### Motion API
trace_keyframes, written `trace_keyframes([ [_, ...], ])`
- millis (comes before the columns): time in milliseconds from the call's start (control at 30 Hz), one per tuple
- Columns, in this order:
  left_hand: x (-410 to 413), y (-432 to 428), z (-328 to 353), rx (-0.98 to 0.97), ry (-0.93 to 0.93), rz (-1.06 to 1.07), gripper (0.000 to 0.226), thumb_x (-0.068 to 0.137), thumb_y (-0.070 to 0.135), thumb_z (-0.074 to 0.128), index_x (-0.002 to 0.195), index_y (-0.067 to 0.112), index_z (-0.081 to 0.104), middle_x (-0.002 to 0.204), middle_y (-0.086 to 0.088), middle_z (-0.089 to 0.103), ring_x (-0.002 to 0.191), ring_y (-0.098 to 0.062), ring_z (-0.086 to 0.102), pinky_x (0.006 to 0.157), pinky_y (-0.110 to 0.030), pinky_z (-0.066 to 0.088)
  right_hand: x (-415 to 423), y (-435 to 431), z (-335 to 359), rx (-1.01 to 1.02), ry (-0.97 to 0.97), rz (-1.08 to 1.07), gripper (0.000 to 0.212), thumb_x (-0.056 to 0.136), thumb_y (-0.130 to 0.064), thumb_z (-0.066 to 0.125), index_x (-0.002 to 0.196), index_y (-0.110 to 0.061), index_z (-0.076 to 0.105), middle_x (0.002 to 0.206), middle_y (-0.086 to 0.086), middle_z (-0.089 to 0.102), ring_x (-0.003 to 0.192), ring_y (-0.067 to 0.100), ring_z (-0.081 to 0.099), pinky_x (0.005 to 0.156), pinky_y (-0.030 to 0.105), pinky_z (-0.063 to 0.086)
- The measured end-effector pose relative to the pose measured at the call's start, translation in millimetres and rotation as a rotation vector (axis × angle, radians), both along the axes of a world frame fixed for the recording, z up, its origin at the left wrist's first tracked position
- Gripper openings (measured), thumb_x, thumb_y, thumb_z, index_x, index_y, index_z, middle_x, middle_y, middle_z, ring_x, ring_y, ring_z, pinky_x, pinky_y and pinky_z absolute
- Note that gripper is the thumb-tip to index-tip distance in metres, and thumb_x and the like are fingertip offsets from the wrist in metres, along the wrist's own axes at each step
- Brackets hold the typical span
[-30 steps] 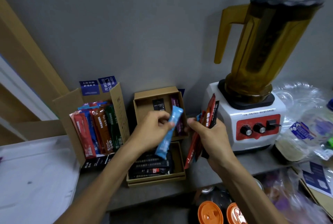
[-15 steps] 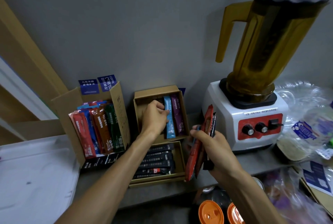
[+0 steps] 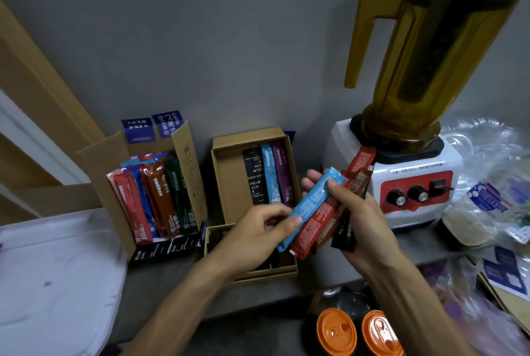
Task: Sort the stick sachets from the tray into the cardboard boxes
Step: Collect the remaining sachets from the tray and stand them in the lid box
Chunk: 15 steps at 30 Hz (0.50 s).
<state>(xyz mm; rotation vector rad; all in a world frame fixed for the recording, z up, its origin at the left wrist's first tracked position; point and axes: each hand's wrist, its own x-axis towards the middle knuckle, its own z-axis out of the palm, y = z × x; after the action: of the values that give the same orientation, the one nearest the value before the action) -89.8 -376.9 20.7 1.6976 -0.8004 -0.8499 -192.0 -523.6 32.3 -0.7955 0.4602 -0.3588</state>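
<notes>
Brown cardboard hides a lot: the low cardboard box (image 3: pixel 275 274) nearest the person is mostly covered by the left hand (image 3: pixel 258 229) and its wrist, so only the front rim and a few dark packets inside can be seen. Behind it a small open cardboard box (image 3: pixel 229 180) stands by the grey wall, with black packets, one blue packet and one purple packet side by side in it. To the left a tall cardboard box (image 3: pixel 94 163) holds red, blue, brown and green packets standing on end, and the ones at the back are hidden by those in front. A white flat thing (image 3: pixel 57 269) runs off the left edge, and it is hard to tell what it is. The yellow blender jug (image 3: pixel 424 69) on its white base is cut off at the top, the clear plastic bags (image 3: pixel 487 183) on the right are blurry, and two orange lids (image 3: pixel 335 330) sit at the bottom edge. The right hand (image 3: pixel 367 221) is raised in front of the blender, its fingers curled round a bundle of red, brown and black stick sachets (image 3: pixel 315 229) that fans out; how many there are cannot be counted. A light blue stick sachet (image 3: pixel 311 206) lies slanted on top of the bundle, between the two hands and in front of the small box. The right thumb presses on its upper end, and the left hand pinches its lower end between thumb and fingertips.
</notes>
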Motion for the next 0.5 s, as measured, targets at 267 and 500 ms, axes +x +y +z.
trace_keyframes([
  [267,7.7,21.0,6.2,-0.014,-0.154,0.18,0.011,0.088,0.03,0.072,0.099,0.028,0.073,0.096,0.0,0.072,0.059,-0.013,0.063,0.058,-0.025,0.052,-3.7,4.0,-1.7,-0.225,0.215,-0.095,0.021,0.093,-0.023,0.066,0.11,-0.01,0.067,0.082,0.011,0.072,0.069,0.015,0.069,0.061,0.026,0.06],
  [500,11.3,29.3,8.3,-0.111,-0.563,0.316,0.031,0.083,-0.008,0.068,0.091,0.023,0.067,0.108,0.008,0.06,0.11,-0.004,0.056,0.09,-0.008,0.043,-12.8,5.8,3.4,-0.111,0.236,0.129,0.023,0.081,-0.027,0.073,0.094,-0.008,0.071,0.09,0.016,0.075,0.064,0.017,0.064,0.058,0.026,0.052],
])
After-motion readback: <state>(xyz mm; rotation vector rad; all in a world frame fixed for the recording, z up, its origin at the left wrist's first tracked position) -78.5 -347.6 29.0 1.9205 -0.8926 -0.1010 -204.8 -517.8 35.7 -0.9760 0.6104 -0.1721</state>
